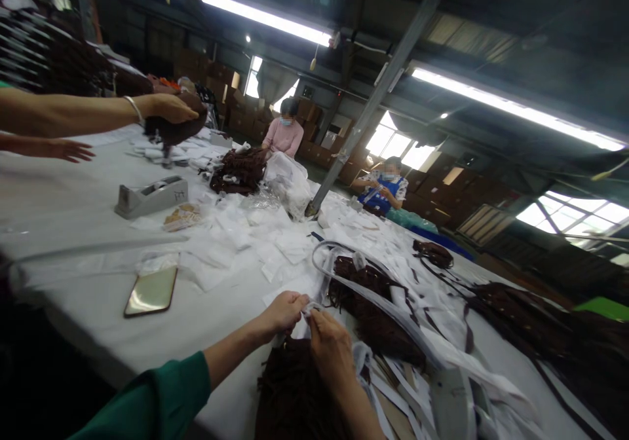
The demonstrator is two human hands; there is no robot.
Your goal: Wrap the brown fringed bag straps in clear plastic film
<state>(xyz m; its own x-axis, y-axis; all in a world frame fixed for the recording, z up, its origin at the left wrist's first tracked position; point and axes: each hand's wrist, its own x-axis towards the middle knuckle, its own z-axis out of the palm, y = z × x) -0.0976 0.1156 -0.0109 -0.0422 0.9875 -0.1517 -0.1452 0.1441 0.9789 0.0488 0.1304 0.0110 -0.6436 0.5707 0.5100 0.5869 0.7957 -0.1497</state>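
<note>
Both my hands meet at the front middle of the table, fingers pinched. My left hand (285, 312) and my right hand (331, 345) grip a small piece of whitish translucent wrapping (310, 307) between them. Its exact kind is hard to make out. Just below, a dark brown fringed bag (289, 394) lies against the table edge, partly covered by my right forearm. A second brown fringed bag (368, 302) lies beyond my right hand, with a strap wrapped in white (383, 289) looping over it.
At left, a co-worker's hand (171, 107) holds a brown item. A tape dispenser (152, 196) and a phone (151, 291) sit on the white table (216, 322). White packets (289, 243) are strewn mid-table, near a metal post (363, 119). More brown bags (531, 315) lie right.
</note>
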